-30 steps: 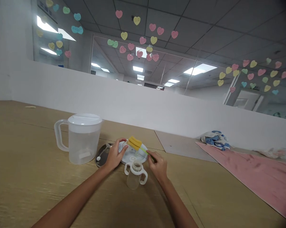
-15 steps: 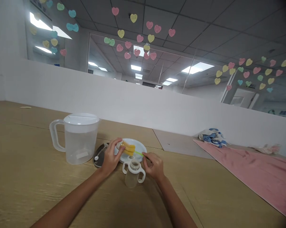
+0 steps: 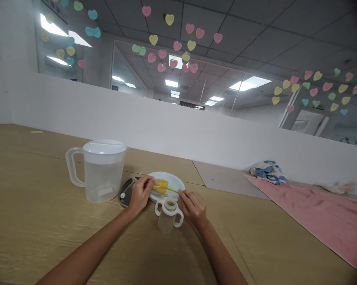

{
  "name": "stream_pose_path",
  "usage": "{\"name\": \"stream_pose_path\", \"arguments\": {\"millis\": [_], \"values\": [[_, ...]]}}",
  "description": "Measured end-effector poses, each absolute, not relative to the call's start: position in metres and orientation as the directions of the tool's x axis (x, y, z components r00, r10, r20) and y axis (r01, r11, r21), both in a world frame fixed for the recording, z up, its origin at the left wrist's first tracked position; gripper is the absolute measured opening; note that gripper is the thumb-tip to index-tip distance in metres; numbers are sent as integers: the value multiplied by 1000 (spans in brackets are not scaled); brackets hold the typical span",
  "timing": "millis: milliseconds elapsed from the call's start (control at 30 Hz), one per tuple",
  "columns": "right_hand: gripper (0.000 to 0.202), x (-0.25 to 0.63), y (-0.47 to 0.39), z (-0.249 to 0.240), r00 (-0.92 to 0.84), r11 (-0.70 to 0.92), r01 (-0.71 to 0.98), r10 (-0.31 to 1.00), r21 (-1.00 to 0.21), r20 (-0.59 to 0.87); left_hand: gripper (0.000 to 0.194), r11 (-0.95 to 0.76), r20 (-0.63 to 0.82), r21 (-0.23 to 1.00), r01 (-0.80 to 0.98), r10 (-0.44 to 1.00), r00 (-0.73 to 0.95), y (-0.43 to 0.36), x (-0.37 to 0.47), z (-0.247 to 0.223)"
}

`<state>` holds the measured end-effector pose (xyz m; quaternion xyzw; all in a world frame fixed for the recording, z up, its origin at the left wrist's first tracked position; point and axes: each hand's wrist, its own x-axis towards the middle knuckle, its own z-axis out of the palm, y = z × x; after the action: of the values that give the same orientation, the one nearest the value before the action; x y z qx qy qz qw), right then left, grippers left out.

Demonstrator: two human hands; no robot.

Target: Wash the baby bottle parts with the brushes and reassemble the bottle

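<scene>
Over the plate, my left hand [image 3: 142,192] is closed on one end of a yellow, sponge-like piece [image 3: 161,186], with a glossy, clearer part near the fingers. A thin green stick [image 3: 172,190] runs from its other end into the pinched fingers of my right hand [image 3: 193,206]. Whether stick and yellow piece are one tool, I cannot tell. Just below, a clear bottle [image 3: 166,222] with a white two-handled ring stands upright and uncapped. Behind the hands is a white plate [image 3: 176,181]. A dark, shallow dish [image 3: 125,198] lies partly behind my left hand.
A large lidded plastic pitcher [image 3: 104,178] stands at the left on the brown tabletop [image 3: 62,229]. Toward the right lie a pink cloth [image 3: 311,209] and a crumpled blue-and-white cloth [image 3: 267,172]. A white wall [image 3: 184,136] rises behind the table.
The yellow piece has shifted slightly and shows less of its glossy end beside my left fingers. Both hands keep their hold. The whole view has moved a little.
</scene>
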<state>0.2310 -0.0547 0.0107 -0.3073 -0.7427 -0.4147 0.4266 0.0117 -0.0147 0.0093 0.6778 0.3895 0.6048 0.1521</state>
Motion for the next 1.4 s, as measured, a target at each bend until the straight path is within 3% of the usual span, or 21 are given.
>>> {"name": "stream_pose_path", "arguments": {"millis": [100, 300, 467, 667, 900, 1067, 1200, 1267, 1333, 1400], "values": [[27, 232, -53, 10, -459, 437, 816, 95, 377, 883, 35, -690, 755, 624, 366, 653, -54, -18, 15, 6], [26, 232, -50, 8, -371, 395, 873, 155, 286, 916, 33, -741, 877, 405, 536, 480, 2, -17, 17, 3], [24, 229, -49, 9, -313, 371, 900, 189, 227, 931, 31, -689, 907, 402, 603, 388, -162, -2, 6, 5], [19, 231, -48, 13, -223, 341, 926, 144, 164, 964, 44, -585, 826, 523, 620, 528, -199, 20, -14, 1], [19, 231, -47, 12, -222, 308, 938, 172, 162, 960, 60, -396, 617, 592, 702, 783, -78, 40, -26, -21], [19, 232, -45, 10, -218, 283, 946, 199, 157, 955, 71, -432, 557, 575, 695, 829, 55, 37, -26, -21], [19, 233, -45, 9, -183, 274, 955, 225, 118, 957, 55, -491, 689, 534, 689, 725, -18, 24, -18, -1], [20, 233, -45, 9, -162, 277, 956, 236, 93, 958, 44, -535, 708, 497, 684, 705, 37, 18, -7, 14], [20, 233, -45, 9, -149, 282, 956, 248, 76, 957, 37, -574, 624, 439, 692, 748, 225, 16, 10, 28], [20, 234, -45, 8, -148, 283, 956, 258, 72, 955, 32, -596, 448, 372, 712, 787, 424, 18, 30, 38]]}}
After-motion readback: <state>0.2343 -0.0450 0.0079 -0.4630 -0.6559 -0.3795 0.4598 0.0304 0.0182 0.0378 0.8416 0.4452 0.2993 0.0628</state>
